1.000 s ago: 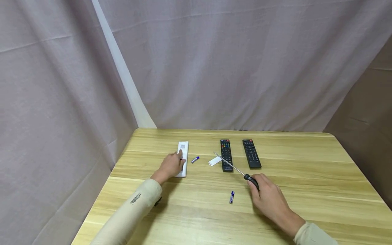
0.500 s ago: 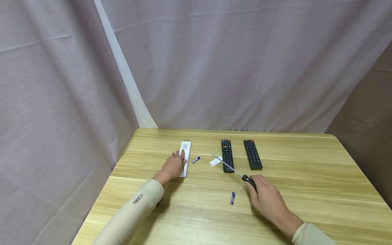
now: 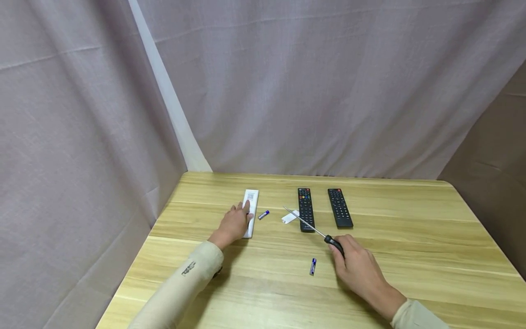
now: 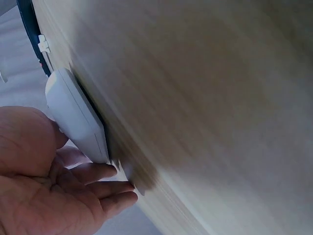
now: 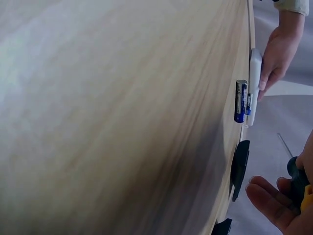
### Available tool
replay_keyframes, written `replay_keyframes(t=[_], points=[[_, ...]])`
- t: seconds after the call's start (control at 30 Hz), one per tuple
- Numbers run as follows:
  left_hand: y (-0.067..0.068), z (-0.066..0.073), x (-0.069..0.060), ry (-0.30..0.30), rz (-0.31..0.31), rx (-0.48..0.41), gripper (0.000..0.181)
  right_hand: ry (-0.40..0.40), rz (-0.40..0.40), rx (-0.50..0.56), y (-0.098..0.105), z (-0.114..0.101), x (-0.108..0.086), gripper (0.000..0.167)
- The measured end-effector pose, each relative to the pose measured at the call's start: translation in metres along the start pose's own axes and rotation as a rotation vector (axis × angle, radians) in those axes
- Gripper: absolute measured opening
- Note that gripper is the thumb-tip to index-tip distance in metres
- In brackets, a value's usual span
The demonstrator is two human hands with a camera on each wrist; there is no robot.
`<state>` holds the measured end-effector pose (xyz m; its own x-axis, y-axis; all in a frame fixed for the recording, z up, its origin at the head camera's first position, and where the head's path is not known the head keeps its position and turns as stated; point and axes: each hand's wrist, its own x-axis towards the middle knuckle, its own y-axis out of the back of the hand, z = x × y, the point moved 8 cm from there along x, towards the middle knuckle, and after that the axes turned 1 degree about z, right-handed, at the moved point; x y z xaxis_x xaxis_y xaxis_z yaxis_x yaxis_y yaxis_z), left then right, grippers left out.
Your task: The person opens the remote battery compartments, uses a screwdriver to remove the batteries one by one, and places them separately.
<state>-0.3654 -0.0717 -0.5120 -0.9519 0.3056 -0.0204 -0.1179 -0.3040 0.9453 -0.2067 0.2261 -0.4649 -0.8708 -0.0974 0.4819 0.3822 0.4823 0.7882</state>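
Note:
A white remote control (image 3: 251, 196) lies back side up, a printed code near its far end. My left hand (image 3: 233, 224) holds it from the left, index finger along its back. In the left wrist view the white remote's rounded end (image 4: 73, 117) sits between thumb and fingers, whose tips are at the table. My right hand (image 3: 363, 269) grips a black-handled screwdriver (image 3: 334, 243), its shaft pointing up and left across the nearer black remote (image 3: 305, 203). A small white battery cover (image 3: 289, 218) lies beside that remote, partly behind the shaft. One blue battery (image 3: 264, 214) lies right of the white remote.
A second battery (image 3: 313, 266) lies nearer the front, left of my right hand. Another black remote (image 3: 340, 208) lies farther right on the wooden table (image 3: 411, 219). Grey curtains (image 3: 308, 91) hang behind the table's back edge and along its left side.
The white remote has shifted slightly to the right with my left hand. My right hand and the screwdriver have moved slightly left. The view has also shifted a little.

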Motion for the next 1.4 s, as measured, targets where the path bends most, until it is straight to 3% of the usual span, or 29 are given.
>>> replay_keyframes(t=[0.47,0.7,0.9,1.2,1.4], points=[[-0.003,0.009,0.000,0.025,0.027,0.000,0.055,0.012,0.018,0.002,0.000,-0.003,0.001,0.009],[-0.003,0.016,-0.003,0.029,0.069,0.022,0.055,0.022,0.030,-0.001,0.001,-0.003,0.001,0.009],[-0.006,0.020,0.001,0.042,0.055,0.055,0.056,0.027,0.033,0.002,0.000,-0.002,0.001,0.009],[-0.006,0.029,0.000,0.057,0.044,0.035,0.057,-0.021,-0.016,0.017,-0.003,0.003,0.002,0.011],[-0.008,0.027,0.000,0.069,0.031,0.041,0.058,-0.012,-0.009,0.017,-0.003,0.002,0.002,0.011]])
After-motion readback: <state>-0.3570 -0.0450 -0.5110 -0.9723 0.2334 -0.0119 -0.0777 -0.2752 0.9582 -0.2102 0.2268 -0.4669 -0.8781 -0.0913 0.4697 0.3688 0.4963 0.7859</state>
